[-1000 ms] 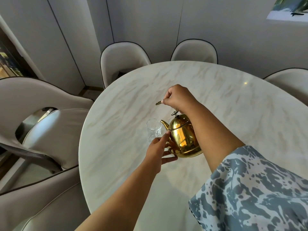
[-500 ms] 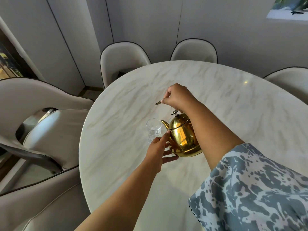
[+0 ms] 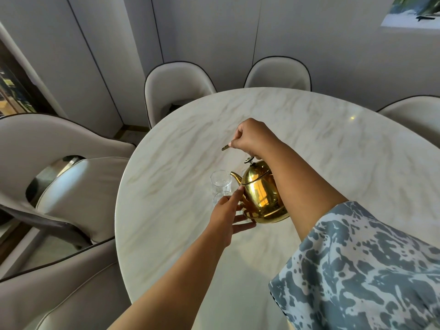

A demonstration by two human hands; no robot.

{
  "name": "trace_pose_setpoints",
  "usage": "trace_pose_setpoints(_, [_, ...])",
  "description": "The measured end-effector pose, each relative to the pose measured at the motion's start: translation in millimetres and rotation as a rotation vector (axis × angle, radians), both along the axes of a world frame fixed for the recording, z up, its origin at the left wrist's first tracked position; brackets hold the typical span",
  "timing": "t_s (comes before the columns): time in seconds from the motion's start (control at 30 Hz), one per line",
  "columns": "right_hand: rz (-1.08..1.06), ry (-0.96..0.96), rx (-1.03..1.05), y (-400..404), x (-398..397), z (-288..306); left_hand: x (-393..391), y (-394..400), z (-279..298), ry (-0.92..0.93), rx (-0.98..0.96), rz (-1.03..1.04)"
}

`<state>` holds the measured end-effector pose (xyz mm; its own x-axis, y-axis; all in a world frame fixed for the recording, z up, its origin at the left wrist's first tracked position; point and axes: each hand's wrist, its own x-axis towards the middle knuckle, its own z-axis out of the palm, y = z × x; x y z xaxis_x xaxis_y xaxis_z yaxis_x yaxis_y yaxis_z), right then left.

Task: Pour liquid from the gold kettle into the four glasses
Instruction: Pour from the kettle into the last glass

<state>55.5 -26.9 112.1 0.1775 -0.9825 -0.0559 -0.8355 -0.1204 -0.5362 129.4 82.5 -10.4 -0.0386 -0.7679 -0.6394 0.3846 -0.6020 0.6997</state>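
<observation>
The gold kettle (image 3: 260,194) hangs tilted above the marble table (image 3: 321,148), its spout pointing left toward a clear glass (image 3: 220,181). My right hand (image 3: 252,138) is closed around the kettle's handle from above. A second clear glass (image 3: 220,197) stands just in front of the first, and my left hand (image 3: 228,210) wraps around it, fingertips touching the kettle's side. Other glasses are hidden behind my hands and the kettle. No stream of liquid shows at the spout.
Cream upholstered chairs ring the round table: two at the far side (image 3: 177,91), (image 3: 278,75), one at the right (image 3: 414,115), and large ones at the left (image 3: 59,163). My patterned blue-grey sleeve (image 3: 362,270) covers the near right.
Almost nothing differs; the kettle and both hands have held their places, with only a slight shift of the view.
</observation>
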Motion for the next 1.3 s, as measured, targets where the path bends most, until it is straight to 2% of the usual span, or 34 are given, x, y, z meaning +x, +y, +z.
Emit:
trace_pose_setpoints(0.37, [-0.008,-0.028,-0.033,11,-13,-4,0,3,-4,-0.048,0.001,0.002])
trace_pose_setpoints(1.0, [-0.241,-0.467,-0.173,60,-65,-35,-6,20,6,-0.171,-0.112,0.062])
trace_pose_setpoints(1.3, [-0.376,-0.565,-0.237,76,-104,-8,-38,17,30,-0.195,-0.205,0.052])
